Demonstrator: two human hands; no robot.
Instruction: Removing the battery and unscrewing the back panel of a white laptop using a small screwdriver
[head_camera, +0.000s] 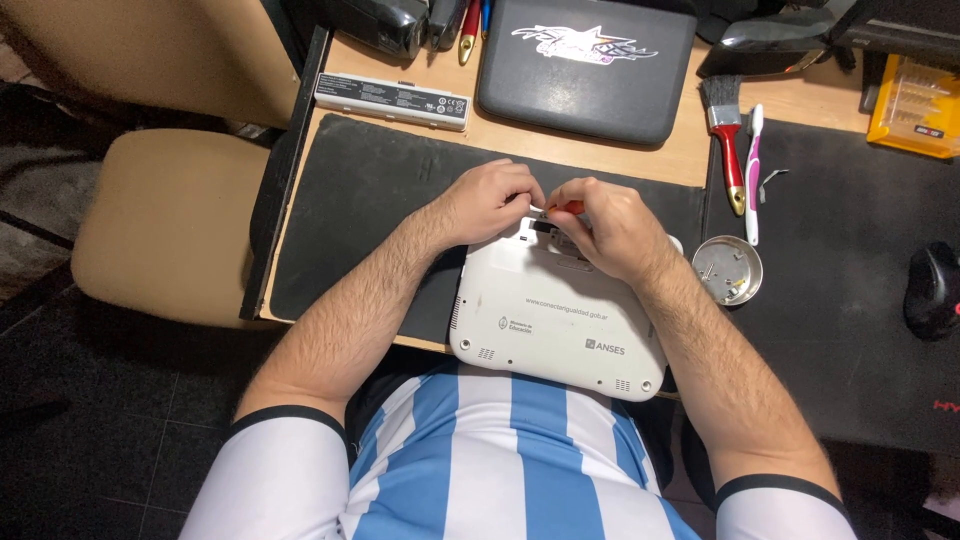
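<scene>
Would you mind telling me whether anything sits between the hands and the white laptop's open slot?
Nothing visible does. The left hand and right hand are already at the slot on the laptop; the right holds a small red-handled tool there.

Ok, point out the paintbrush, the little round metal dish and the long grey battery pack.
paintbrush (727, 135), head view, on its red ferrule and handle.
round metal dish (727, 270), head view, on its bare inner bottom.
grey battery pack (392, 100), head view, middle of its top face.

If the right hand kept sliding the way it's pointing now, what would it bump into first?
The right hand points leftward over the white laptop, so it would probably meet the left hand first; their fingers look almost touching, though depth is unclear.
</scene>
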